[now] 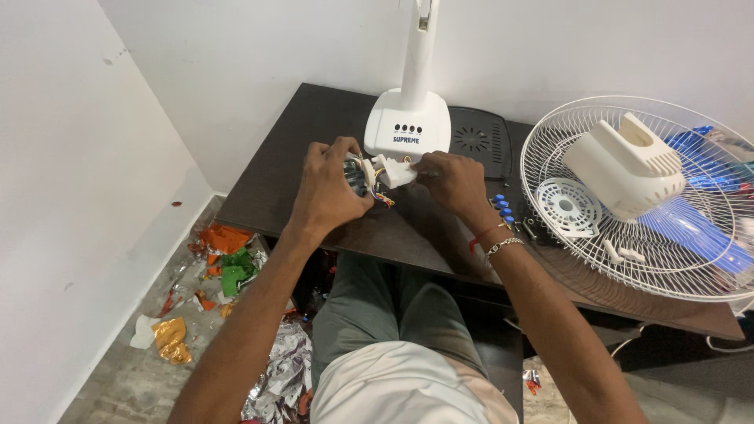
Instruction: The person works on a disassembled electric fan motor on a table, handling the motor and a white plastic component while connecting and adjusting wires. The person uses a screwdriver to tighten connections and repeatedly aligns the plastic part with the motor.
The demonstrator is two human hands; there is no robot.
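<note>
White plastic switch block [390,173] with coloured wires [382,198] is sitting between both hands, above the table's [267,188] near edge, just in front of the fan base [408,126]. Its long axis is running left-right, wire end pointing left. Left hand [328,191] is curling closed round the wired end; right hand [455,182] is pinching the block's right end, fingers closed on it. Fan guard [550,149] is lying dish-up at the table's right edge, holding a white motor cover [624,165], a round plate [567,206] and blue blades [691,228]. Blue knobs [503,207] are lying beside the right wrist.
</note>
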